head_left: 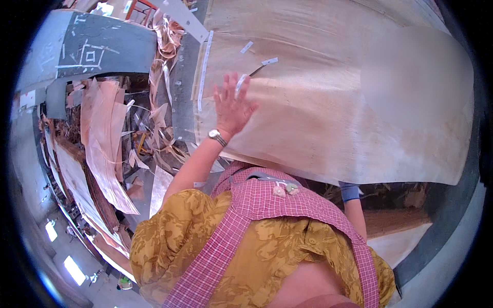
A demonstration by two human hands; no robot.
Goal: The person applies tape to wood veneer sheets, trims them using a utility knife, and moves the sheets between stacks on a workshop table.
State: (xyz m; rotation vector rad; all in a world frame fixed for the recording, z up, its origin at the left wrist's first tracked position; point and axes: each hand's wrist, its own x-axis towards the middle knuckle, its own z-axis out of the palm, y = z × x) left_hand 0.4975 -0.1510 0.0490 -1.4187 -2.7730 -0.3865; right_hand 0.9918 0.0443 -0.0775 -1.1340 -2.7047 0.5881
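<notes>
A broad, thin sheet of pale wood veneer (298,118) spreads across the table before me. My left hand (233,105), bare and with a watch (216,136) on its wrist, is over the sheet's left part, fingers spread. By its fingertips is a short piece of white perforated tape (240,82). A dark slit in the veneer runs from there up to another tape piece (269,60). A third piece (247,47) lies farther off, and a long tape strip (205,72) follows the left edge. My right hand (350,191) wears blue at the wrist; its fingers are hidden under the sheet's near edge.
Left of the table are stacked veneer sheets (100,138) and torn scraps (162,123). A grey-blue board with chalk-like marks (108,43) stands at the far left. A pale perforated bar (185,20) reaches the sheet's far left corner. Brown wood layers (395,220) show below the near edge.
</notes>
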